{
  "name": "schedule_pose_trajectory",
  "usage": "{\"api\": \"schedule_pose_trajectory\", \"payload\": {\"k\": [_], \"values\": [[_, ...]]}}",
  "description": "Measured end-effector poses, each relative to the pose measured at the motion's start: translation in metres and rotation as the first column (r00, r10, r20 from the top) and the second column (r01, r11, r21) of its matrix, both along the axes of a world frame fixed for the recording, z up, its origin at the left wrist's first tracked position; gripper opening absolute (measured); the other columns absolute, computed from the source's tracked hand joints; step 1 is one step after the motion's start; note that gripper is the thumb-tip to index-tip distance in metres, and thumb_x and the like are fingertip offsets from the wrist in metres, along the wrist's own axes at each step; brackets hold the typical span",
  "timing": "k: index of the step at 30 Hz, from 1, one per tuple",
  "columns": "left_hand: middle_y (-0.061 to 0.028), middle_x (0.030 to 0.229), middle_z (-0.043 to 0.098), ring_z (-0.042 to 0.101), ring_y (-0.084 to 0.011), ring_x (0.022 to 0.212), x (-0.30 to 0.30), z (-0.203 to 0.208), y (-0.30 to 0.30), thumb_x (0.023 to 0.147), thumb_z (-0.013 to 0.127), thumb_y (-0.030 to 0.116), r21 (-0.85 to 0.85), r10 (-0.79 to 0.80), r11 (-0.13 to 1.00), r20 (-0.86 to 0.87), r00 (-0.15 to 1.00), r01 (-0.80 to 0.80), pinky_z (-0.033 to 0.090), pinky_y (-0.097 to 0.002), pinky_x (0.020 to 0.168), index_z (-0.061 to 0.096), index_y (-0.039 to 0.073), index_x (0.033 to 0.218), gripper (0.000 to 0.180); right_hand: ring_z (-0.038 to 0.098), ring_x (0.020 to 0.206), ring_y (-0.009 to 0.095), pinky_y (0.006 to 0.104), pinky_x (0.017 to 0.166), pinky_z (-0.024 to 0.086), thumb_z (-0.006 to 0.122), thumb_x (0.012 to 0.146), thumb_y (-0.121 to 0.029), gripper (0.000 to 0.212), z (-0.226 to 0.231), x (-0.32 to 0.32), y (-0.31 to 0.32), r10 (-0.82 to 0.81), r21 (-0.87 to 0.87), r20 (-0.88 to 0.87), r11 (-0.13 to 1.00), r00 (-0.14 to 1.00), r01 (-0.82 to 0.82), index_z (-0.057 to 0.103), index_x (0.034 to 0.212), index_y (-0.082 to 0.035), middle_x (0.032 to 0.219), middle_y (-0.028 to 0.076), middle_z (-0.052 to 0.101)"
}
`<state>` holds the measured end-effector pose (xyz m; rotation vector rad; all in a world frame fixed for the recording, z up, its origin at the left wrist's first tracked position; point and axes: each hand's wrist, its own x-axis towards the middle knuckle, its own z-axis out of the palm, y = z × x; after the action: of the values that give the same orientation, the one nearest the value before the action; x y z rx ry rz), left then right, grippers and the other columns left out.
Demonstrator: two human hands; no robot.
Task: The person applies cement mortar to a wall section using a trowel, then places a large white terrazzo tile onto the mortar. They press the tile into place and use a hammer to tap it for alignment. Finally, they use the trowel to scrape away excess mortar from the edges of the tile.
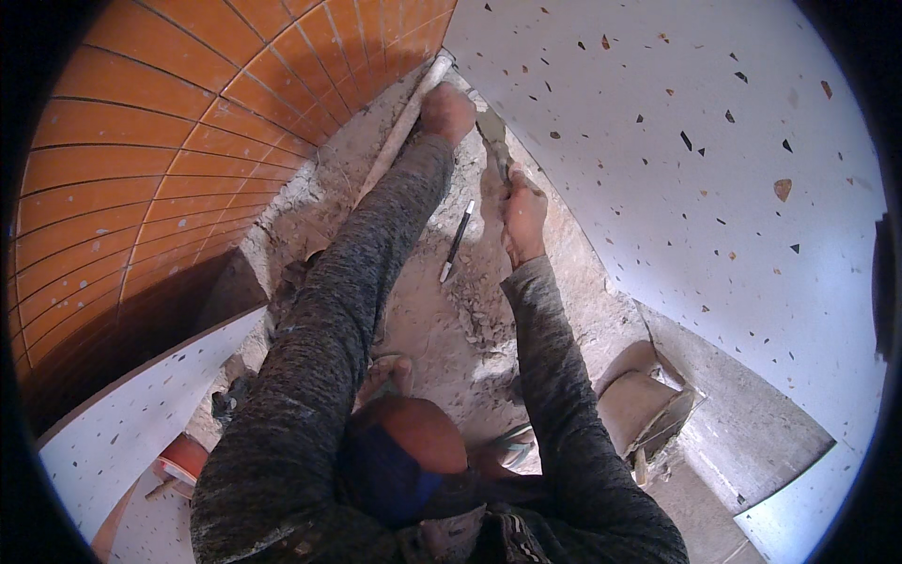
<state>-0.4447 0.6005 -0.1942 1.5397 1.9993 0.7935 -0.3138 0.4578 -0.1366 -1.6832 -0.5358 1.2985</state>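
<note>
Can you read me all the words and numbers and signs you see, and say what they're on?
There are none I can read.
Black-and-white pen on the ground: any print would be too small to read.
Tool in the right hand: no writing shows.
Speckled white wall and orange tiles: just specks and lines, no letters.

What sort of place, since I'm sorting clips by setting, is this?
Probably a building or renovation site: a rough, dusty, unfinished floor lies between orange rectangular wall tiles and a white, dark-flecked panel, and the right hand grips a grey trowel-like tool.
</note>
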Motion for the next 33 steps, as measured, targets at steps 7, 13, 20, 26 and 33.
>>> {"api": "schedule_pose_trajectory", "payload": {"k": [7,13,20,26,33], "values": [[-0.023,0.083,0.069,0.07,-0.0384,0.081,0.001,0.0,0.004,0.08,0.057,0.009,0.001,-0.047,0.999,-0.128,0.991,0.047,0.057,-0.0441,0.072,0.071,0.0,0.08,0.016,0.04,0.053,0.007,0.0267,0.048,0.033,0.061,0.094,-0.033,0.036,0.013,-0.007,0.0,-0.003,0.006,0.039,1.0,0.999,0.003,0.064,0.073,-0.004,0.061,-0.004,0.049],[-0.0212,0.085,0.07,0.071,-0.0341,0.079,0.001,-0.008,0.007,0.082,0.059,0.01,-0.053,-0.153,0.988,-0.238,0.959,0.144,0.058,-0.0429,0.07,0.069,-0.001,0.085,0.015,0.042,0.052,0.008,0.0261,0.048,0.033,0.062,0.093,-0.032,0.031,0.009,-0.005,0.001,0.016,-0.045,0.059,0.999,0.998,-0.013,0.065,0.076,-0.007,0.064,-0.004,0.051],[-0.0149,0.076,0.069,0.07,-0.0312,0.072,0.005,-0.031,0.014,0.083,0.059,0.014,0.064,-0.045,0.996,-0.322,0.946,0.069,0.056,-0.0424,0.059,0.07,0.006,0.076,0.014,0.043,0.054,0.007,0.0258,0.048,0.033,0.06,0.094,-0.032,0.029,0.002,-0.004,-0.004,0.097,-0.039,0.059,0.995,0.994,-0.095,0.065,0.077,-0.009,0.063,-0.004,0.05],[-0.0054,0.073,0.067,0.065,-0.0189,0.064,0.026,-0.056,0.017,0.082,0.061,0.019,0.039,-0.109,0.978,-0.749,0.653,0.207,0.049,-0.0367,0.048,0.071,0.013,0.077,0.012,0.061,0.066,0.028,0.0421,0.059,0.047,0.056,0.087,-0.019,0.019,-0.061,0.025,-0.016,0.372,0.033,0.669,0.85,0.643,-0.526,0.069,0.088,-0.004,0.07,0.011,0.063],[-0.0089,0.064,0.064,0.064,-0.0283,0.055,-0.008,-0.075,0.023,0.082,0.06,0.023,0.153,-0.154,0.95,-0.526,0.836,0.271,0.053,-0.0414,0.056,0.073,0.01,0.077,0.019,0.051,0.063,0.01,0.0269,0.056,0.04,0.057,0.097,-0.033,0.034,-0.065,0.0,-0.013,0.206,-0.038,0.063,0.978,0.977,-0.204,0.065,0.09,-0.001,0.073,0.001,0.059]]}}
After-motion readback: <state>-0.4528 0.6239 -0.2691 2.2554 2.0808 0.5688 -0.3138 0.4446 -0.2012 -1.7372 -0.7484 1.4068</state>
